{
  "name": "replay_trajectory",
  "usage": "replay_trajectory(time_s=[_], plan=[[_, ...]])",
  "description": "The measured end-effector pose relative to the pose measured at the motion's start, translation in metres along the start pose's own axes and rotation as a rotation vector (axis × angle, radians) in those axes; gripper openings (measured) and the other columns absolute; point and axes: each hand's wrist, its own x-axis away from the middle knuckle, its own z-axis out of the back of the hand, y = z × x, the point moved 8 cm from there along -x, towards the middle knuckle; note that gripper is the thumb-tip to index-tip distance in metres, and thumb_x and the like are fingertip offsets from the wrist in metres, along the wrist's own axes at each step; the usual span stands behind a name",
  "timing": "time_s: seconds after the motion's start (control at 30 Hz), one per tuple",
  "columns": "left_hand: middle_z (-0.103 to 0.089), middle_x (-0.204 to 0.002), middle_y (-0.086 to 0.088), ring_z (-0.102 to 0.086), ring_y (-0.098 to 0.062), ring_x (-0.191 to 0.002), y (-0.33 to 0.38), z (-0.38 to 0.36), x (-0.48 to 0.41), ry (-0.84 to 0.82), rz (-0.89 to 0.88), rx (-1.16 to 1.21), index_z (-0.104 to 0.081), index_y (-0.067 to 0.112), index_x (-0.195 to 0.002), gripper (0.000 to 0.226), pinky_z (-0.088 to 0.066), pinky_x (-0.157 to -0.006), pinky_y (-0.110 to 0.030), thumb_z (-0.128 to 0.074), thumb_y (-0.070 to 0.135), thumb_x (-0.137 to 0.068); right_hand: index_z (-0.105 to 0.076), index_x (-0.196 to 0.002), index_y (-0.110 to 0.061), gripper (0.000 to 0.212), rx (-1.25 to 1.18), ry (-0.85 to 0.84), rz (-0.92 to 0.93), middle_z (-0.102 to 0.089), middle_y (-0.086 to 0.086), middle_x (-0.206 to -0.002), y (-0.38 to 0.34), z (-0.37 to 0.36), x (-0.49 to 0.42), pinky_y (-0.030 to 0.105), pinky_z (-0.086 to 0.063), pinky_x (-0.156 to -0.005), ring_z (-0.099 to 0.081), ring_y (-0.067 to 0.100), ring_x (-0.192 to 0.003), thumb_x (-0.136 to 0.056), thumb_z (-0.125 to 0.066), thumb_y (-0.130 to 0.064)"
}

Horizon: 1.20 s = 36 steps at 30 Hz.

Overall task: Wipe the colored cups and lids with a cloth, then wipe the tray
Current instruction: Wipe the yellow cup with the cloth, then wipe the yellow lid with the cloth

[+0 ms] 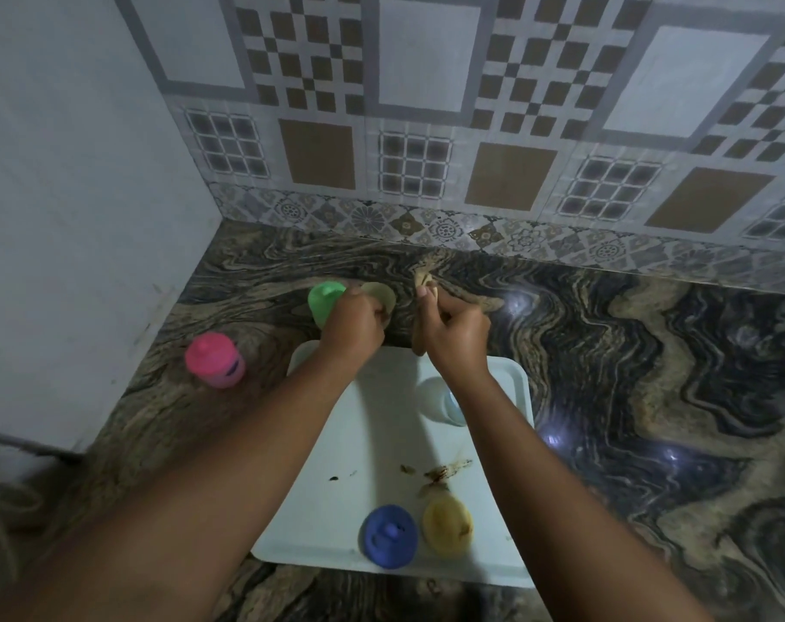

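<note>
Left hand [352, 325]: fingers curled around a pale round lid [380, 298], held above the countertop [606, 374] just past the tray's far edge. The lid's flat face tilts up toward the camera; its far rim shows and its near part is hidden by the fingers.

Right hand [455, 334]: closed around a tan cloth [426, 287], bunched. The cloth's long axis runs near to far, one end sticking out beyond the thumb and the other hanging below the palm near the tray rim. Cloth and lid are just beside each other; contact cannot be confirmed.

Green cup [325, 303]: on the countertop directly behind the left hand and partly hidden by it. Which way it opens cannot be told.

Pink cup [215, 359]: upright on the countertop, lid fitted, spout up, well left of the tray.

White tray [381, 442]: long axis runs near to far. On it sit a clear cup [440, 399] under the right forearm, and a blue lid [390, 536] and a yellow lid [446, 525] side by side at the near edge. Brown smears [444, 473] lie just beyond the yellow lid.

A patterned tiled wall [426, 127] backs the countertop.
</note>
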Motion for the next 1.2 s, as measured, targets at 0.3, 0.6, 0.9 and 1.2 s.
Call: replay_trajectory(time_s=[0.3,0.6,0.9,1.2], plan=[[-0.067,-0.114,-0.018,-0.064,-0.036,-0.104,0.003,-0.001,-0.002,0.018,-0.008,-0.103,-0.074,0.010,-0.104,0.022,-0.048,-0.077,-0.033,-0.062,0.016,-0.087,-0.068,-0.060,-0.012,0.055,-0.075,0.019,-0.027,-0.065,0.007,-0.050,0.002,0.001,0.001,0.037,-0.055,-0.067,-0.066,0.020,-0.057,-0.098,-0.055,-0.048],[-0.066,-0.120,-0.014,-0.062,-0.035,-0.111,0.022,0.023,0.020,0.028,-0.020,-0.190,-0.067,0.010,-0.112,0.026,-0.051,-0.085,-0.038,-0.061,0.021,-0.089,-0.067,-0.058,-0.010,0.059,-0.177,-0.004,0.011,-0.063,0.014,-0.049,-0.023,0.012,0.020,0.041,-0.054,-0.086,-0.067,0.033,-0.057,-0.099,-0.054,-0.050],[-0.067,-0.088,0.012,-0.059,-0.006,-0.062,0.043,0.045,0.150,0.096,-0.122,0.182,-0.074,0.024,-0.106,0.022,-0.046,-0.066,-0.025,-0.073,0.030,-0.085,-0.064,-0.060,0.004,0.055,-0.362,-0.162,0.030,-0.061,0.025,-0.052,-0.044,0.072,0.129,0.037,-0.055,-0.094,-0.064,0.040,-0.055,-0.106,-0.054,-0.023],[-0.070,-0.103,0.005,-0.057,-0.023,-0.100,0.044,-0.043,0.241,-0.089,-0.186,-0.046,-0.073,0.026,-0.109,0.029,-0.054,-0.081,-0.037,-0.065,0.043,-0.086,-0.069,-0.078,-0.012,0.044,-0.115,-0.198,-0.138,-0.059,0.011,-0.054,0.049,0.104,0.208,0.055,-0.052,-0.057,-0.055,0.020,-0.051,-0.100,-0.056,-0.048]])
